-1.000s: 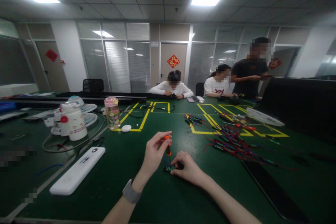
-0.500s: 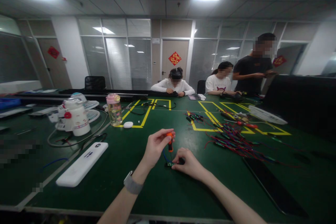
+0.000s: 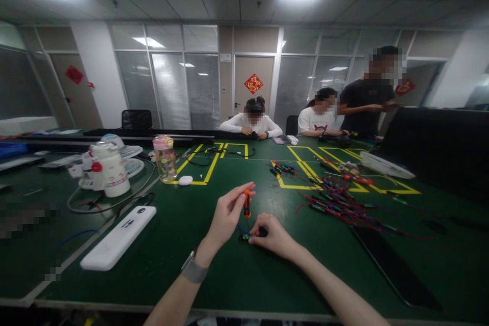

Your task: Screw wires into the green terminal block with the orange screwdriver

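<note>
My left hand [image 3: 230, 210] is closed around the handle of an orange and black screwdriver [image 3: 247, 204]. The screwdriver stands nearly upright, its thin shaft pointing down at a small green circuit board [image 3: 245, 237]. Whether the tip sits in a screw is too small to tell. Thumb and fingers of my right hand [image 3: 270, 234] pinch the right end of the board against the table. A blue wire [image 3: 240, 228] rises beside the board, partly behind my left hand.
Many boards with red and blue wires [image 3: 344, 204] lie in a heap at the right, behind a black flat panel [image 3: 395, 267]. On the left are a white power bank [image 3: 119, 237], a pink-lidded bottle [image 3: 165, 160] and a white jug [image 3: 110, 170]. Other people sit and stand across the green table.
My left fingers have shifted slightly on the screwdriver handle, which still stands over the board. My right hand holds the same pinch. The whole view has moved a little.
</note>
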Action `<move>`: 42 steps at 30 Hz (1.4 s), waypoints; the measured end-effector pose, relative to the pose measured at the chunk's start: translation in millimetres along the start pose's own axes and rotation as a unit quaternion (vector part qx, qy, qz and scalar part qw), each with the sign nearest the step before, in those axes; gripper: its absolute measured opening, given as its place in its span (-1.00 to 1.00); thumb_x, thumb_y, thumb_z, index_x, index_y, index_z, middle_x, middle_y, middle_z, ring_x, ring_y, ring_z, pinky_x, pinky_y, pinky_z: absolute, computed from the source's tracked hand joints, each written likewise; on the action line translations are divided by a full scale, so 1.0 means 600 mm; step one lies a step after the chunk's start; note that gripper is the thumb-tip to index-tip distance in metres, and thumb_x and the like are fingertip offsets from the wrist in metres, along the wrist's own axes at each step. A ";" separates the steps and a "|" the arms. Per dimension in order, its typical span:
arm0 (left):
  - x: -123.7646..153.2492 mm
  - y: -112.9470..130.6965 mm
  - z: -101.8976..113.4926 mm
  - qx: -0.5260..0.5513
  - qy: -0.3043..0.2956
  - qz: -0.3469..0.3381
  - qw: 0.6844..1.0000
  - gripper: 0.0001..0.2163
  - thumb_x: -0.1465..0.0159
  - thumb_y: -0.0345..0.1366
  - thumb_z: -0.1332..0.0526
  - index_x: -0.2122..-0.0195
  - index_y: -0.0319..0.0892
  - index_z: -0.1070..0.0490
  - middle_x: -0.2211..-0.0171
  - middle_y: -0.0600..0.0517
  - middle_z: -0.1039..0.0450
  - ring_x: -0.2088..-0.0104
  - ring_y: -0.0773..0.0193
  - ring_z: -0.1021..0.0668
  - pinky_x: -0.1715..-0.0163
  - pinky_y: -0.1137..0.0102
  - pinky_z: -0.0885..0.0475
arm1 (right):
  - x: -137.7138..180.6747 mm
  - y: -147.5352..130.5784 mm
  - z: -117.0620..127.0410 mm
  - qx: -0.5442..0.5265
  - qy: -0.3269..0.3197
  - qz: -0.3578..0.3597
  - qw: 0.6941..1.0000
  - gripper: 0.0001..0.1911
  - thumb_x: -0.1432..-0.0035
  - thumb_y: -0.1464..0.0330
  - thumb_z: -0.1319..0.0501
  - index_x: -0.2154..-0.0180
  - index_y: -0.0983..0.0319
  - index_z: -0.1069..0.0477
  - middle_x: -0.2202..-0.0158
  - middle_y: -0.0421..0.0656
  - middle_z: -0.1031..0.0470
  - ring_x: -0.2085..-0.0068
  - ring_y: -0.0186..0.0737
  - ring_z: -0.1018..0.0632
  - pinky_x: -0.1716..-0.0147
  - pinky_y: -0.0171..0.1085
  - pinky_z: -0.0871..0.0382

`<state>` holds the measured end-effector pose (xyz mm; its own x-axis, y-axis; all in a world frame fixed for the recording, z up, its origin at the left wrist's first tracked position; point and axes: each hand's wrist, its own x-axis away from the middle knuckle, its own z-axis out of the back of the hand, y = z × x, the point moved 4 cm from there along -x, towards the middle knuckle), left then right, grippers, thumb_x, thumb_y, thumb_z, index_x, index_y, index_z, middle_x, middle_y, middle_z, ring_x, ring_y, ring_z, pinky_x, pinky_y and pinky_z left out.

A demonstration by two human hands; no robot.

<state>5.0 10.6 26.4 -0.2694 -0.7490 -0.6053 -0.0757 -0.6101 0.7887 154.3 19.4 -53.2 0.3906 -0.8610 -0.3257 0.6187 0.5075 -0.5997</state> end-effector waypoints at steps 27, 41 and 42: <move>0.002 0.017 0.004 0.036 -0.021 0.016 0.999 -0.75 -0.31 -0.28 -0.18 0.02 -0.21 -0.49 0.08 -0.13 -0.52 0.13 0.15 -0.61 0.14 0.28 -0.55 | 0.000 -0.002 0.000 0.006 -0.003 -0.001 1.000 -0.91 0.04 0.42 -0.37 0.52 0.27 -0.51 0.51 -0.20 -0.49 0.40 -0.26 -0.46 0.37 -0.33 -0.27; 0.002 0.043 -0.016 -0.159 -0.045 -0.074 0.983 -0.71 -0.40 -0.34 -0.02 -0.05 -0.09 -0.46 0.07 -0.06 -0.48 0.08 0.22 -0.55 0.08 0.34 -0.47 | 0.001 -0.009 0.003 0.018 -0.010 -0.019 1.000 -0.87 0.05 0.44 -0.38 0.56 0.27 -0.47 0.52 -0.22 -0.46 0.40 -0.27 -0.44 0.36 -0.33 -0.26; 0.006 0.036 -0.017 -0.166 -0.018 -0.084 0.982 -0.69 -0.40 -0.36 0.00 -0.08 -0.10 -0.42 0.06 -0.07 -0.48 0.08 0.22 -0.55 0.08 0.34 -0.47 | 0.001 -0.010 0.004 0.019 -0.008 -0.019 1.000 -0.87 0.06 0.44 -0.38 0.55 0.27 -0.47 0.51 -0.22 -0.47 0.40 -0.27 -0.44 0.35 -0.33 -0.26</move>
<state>12.2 -8.1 40.1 -0.3131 -0.6254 -0.7147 0.1934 -0.7788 0.5968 152.2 16.0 -48.0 0.3771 -0.8795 -0.2903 0.6590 0.4751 -0.5832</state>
